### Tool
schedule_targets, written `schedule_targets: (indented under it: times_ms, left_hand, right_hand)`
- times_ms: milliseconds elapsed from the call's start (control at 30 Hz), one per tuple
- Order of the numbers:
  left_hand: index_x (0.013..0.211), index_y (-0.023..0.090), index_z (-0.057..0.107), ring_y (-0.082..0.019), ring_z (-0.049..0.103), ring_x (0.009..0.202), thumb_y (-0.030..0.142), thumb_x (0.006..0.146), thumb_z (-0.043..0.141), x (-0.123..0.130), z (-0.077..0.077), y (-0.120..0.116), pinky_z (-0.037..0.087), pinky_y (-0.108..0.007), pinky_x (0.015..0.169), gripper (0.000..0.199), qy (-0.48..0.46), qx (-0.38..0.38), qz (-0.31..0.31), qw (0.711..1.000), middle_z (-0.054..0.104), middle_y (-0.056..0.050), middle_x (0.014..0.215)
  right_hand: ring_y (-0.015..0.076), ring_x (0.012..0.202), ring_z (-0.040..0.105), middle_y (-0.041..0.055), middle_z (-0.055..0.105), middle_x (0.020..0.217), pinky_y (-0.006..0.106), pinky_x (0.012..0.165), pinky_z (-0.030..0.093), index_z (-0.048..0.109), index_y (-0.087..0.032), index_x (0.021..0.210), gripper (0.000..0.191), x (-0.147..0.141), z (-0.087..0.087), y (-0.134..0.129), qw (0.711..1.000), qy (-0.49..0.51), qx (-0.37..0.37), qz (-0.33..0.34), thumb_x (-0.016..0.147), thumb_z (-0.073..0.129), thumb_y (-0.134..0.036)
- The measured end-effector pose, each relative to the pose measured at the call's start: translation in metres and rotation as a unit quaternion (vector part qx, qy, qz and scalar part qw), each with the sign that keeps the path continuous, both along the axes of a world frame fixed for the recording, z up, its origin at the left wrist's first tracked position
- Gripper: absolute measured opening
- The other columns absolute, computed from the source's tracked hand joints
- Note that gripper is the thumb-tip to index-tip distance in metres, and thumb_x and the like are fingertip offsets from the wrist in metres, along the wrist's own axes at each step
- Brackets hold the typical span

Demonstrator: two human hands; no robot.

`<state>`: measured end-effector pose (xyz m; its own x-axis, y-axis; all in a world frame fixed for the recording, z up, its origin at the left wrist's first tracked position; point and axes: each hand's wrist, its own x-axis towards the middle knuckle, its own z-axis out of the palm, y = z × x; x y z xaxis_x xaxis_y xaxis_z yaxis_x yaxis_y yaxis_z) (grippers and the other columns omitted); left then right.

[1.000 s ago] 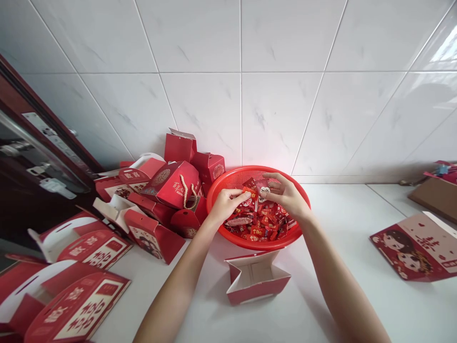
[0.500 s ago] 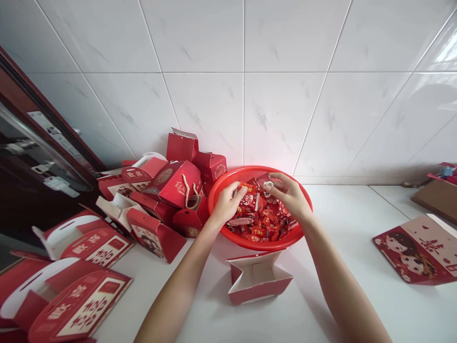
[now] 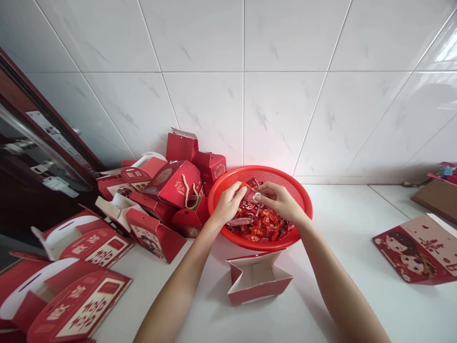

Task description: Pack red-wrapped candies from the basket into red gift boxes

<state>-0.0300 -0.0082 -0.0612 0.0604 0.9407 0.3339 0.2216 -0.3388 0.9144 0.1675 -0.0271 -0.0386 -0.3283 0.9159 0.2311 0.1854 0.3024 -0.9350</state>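
Note:
Both of my hands are over a red plastic basket [image 3: 307, 202] filled with wrapped candies [image 3: 267, 223]. My left hand [image 3: 226, 205] pinches a small red-wrapped candy between thumb and fingers, above the basket's left side. From the right, my right hand [image 3: 282, 202] pinches a dark red candy packet [image 3: 252, 194] with a pale round print, close against the left fingertips. Fingers cover part of both wrappers. In front of the basket, between my forearms, stands an open red paper box [image 3: 260, 288] with a pale inside.
Several red gift boxes [image 3: 178, 183] are heaped left of the basket, some with rope handles. More open boxes [image 3: 82, 305] line the left front. A printed box [image 3: 417, 250] lies on the white counter [image 3: 342, 224] at right. A tiled wall [image 3: 278, 109] rises behind; a dark door [image 3: 32, 157] stands left.
My right hand has moved left and slightly down with the candy packet, bringing it up to my left hand. My left hand has barely moved.

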Motion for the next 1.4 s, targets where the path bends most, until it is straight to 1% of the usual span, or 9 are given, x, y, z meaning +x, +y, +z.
schedule_targets:
  times_ms: [200, 433, 533, 633, 767, 933, 1100, 1233, 1400]
  left_hand:
    - [0.073, 0.023, 0.052, -0.017, 0.051, 0.069, 0.062, 0.094, 0.055, 0.000, 0.005, -0.005, 0.041, -0.029, 0.067, 0.045, 0.014, 0.015, -0.073, 0.997, 0.054, 0.001, 0.072]
    - [0.081, 0.022, 0.058, -0.017, 0.057, 0.071, 0.054, 0.086, 0.070, 0.002, 0.010, -0.009, 0.046, -0.028, 0.068, 0.035, 0.023, 0.017, -0.097, 0.995, 0.061, 0.002, 0.076]
    - [0.079, 0.022, 0.058, -0.019, 0.059, 0.073, 0.057, 0.085, 0.072, 0.002, 0.010, -0.008, 0.048, -0.029, 0.069, 0.038, -0.001, 0.017, -0.087, 0.996, 0.061, 0.001, 0.075]
    - [0.079, 0.022, 0.058, -0.020, 0.061, 0.075, 0.057, 0.084, 0.073, 0.002, 0.010, -0.008, 0.049, -0.030, 0.070, 0.038, -0.030, 0.018, -0.075, 0.997, 0.062, 0.000, 0.075]
    - [0.077, 0.023, 0.056, -0.020, 0.061, 0.075, 0.059, 0.082, 0.074, 0.001, 0.011, -0.008, 0.048, -0.030, 0.070, 0.040, -0.043, 0.000, -0.062, 0.997, 0.062, 0.001, 0.074]
    - [0.073, 0.023, 0.053, -0.018, 0.057, 0.069, 0.061, 0.080, 0.074, 0.002, 0.012, -0.008, 0.047, -0.029, 0.067, 0.044, -0.036, -0.005, -0.061, 0.997, 0.056, 0.003, 0.068]
    - [0.073, 0.022, 0.053, -0.015, 0.052, 0.065, 0.058, 0.081, 0.075, 0.002, 0.011, -0.008, 0.043, -0.027, 0.063, 0.043, -0.032, -0.002, -0.065, 0.997, 0.053, 0.004, 0.068]
    - [0.076, 0.022, 0.056, -0.017, 0.057, 0.071, 0.057, 0.082, 0.074, 0.002, 0.010, -0.008, 0.047, -0.028, 0.068, 0.040, -0.030, -0.002, -0.071, 0.997, 0.058, 0.003, 0.072]
    - [0.078, 0.022, 0.057, -0.019, 0.062, 0.075, 0.056, 0.083, 0.074, 0.002, 0.008, -0.007, 0.050, -0.029, 0.072, 0.039, -0.041, -0.005, -0.072, 0.997, 0.059, 0.003, 0.071]
  right_hand:
    - [0.0229, 0.088, 0.069, 0.0043, 0.071, 0.092, 0.038, 0.080, 0.055, 0.062, -0.022, 0.089, 0.022, -0.003, -0.007, 0.004, 0.995, -0.070, 0.048, -0.044, 0.089, 0.066, -0.044]
    - [0.0222, 0.085, 0.069, 0.0046, 0.073, 0.091, 0.037, 0.078, 0.055, 0.063, -0.023, 0.089, 0.027, -0.002, 0.000, 0.001, 0.992, -0.083, 0.080, -0.060, 0.089, 0.067, -0.049]
    - [0.0227, 0.090, 0.071, 0.0077, 0.074, 0.102, 0.037, 0.080, 0.057, 0.065, -0.022, 0.099, 0.033, 0.010, 0.005, 0.003, 0.995, -0.059, 0.067, -0.040, 0.092, 0.064, -0.054]
    - [0.0221, 0.088, 0.071, 0.0090, 0.075, 0.106, 0.037, 0.078, 0.057, 0.066, -0.022, 0.105, 0.030, 0.029, 0.008, 0.007, 0.991, -0.085, 0.055, -0.084, 0.096, 0.060, -0.049]
    - [0.0229, 0.094, 0.071, 0.0071, 0.076, 0.105, 0.037, 0.083, 0.056, 0.070, -0.022, 0.098, 0.012, 0.051, 0.007, 0.011, 0.964, -0.245, 0.038, -0.098, 0.091, 0.061, -0.021]
    - [0.0233, 0.087, 0.069, 0.0044, 0.074, 0.096, 0.028, 0.065, 0.053, 0.080, -0.028, 0.091, 0.034, 0.061, 0.001, 0.009, 0.909, -0.415, -0.028, 0.017, 0.068, 0.070, -0.005]
    - [0.0205, 0.071, 0.066, 0.0040, 0.073, 0.087, 0.025, 0.053, 0.045, 0.081, -0.027, 0.081, 0.040, 0.045, -0.005, 0.007, 0.878, -0.473, -0.072, 0.036, 0.058, 0.071, 0.003]
    - [0.0205, 0.065, 0.064, 0.0026, 0.067, 0.066, 0.029, 0.058, 0.040, 0.065, -0.022, 0.056, 0.023, 0.031, -0.006, 0.010, 0.878, -0.475, -0.053, 0.039, 0.067, 0.071, -0.002]
    - [0.0186, 0.069, 0.058, 0.0021, 0.062, 0.071, 0.030, 0.064, 0.038, 0.055, -0.022, 0.069, 0.026, 0.033, 0.001, 0.012, 0.903, -0.430, 0.015, 0.006, 0.095, 0.053, -0.022]
